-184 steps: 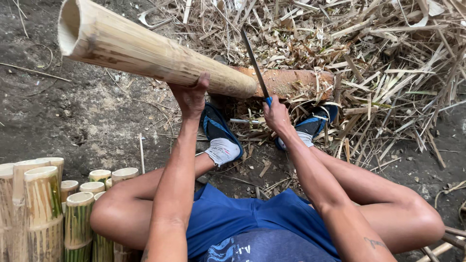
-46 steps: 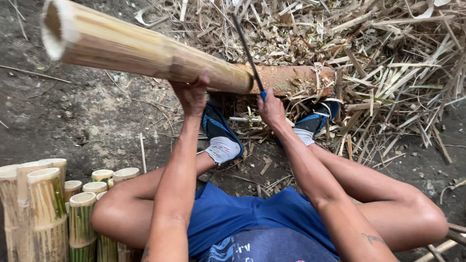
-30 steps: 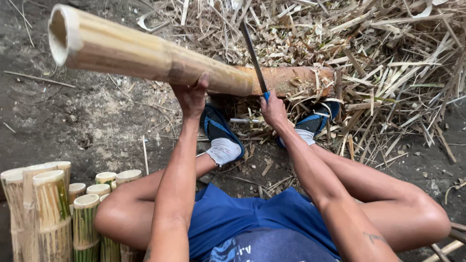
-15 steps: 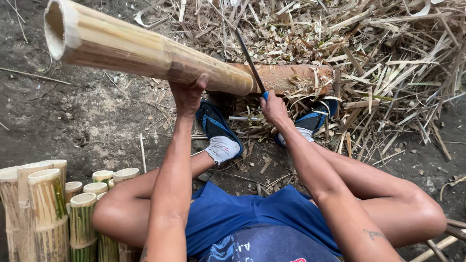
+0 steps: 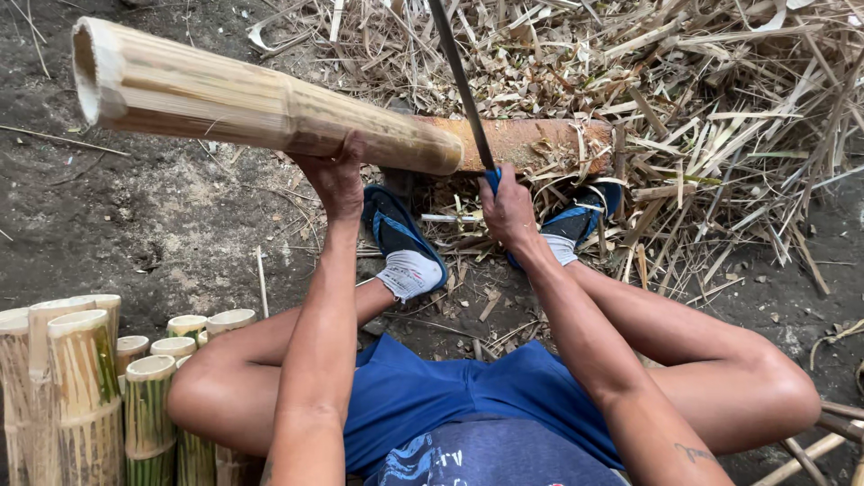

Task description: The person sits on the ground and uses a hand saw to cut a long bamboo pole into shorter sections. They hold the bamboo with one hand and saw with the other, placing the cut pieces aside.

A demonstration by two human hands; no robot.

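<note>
Here, left hand (image 5: 335, 180) fingers around bamboo pole (image 5: 270, 103), right hand (image 5: 508, 209) fingers gripping raised blade (image 5: 461, 85).

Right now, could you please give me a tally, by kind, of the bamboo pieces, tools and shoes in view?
Long bamboo pole held by the left hand: 1
Cut bamboo sections standing at lower left: about 9, some overlap
Long blade in the right hand: 1
Blue shoes: 2
Total: about 13
</note>
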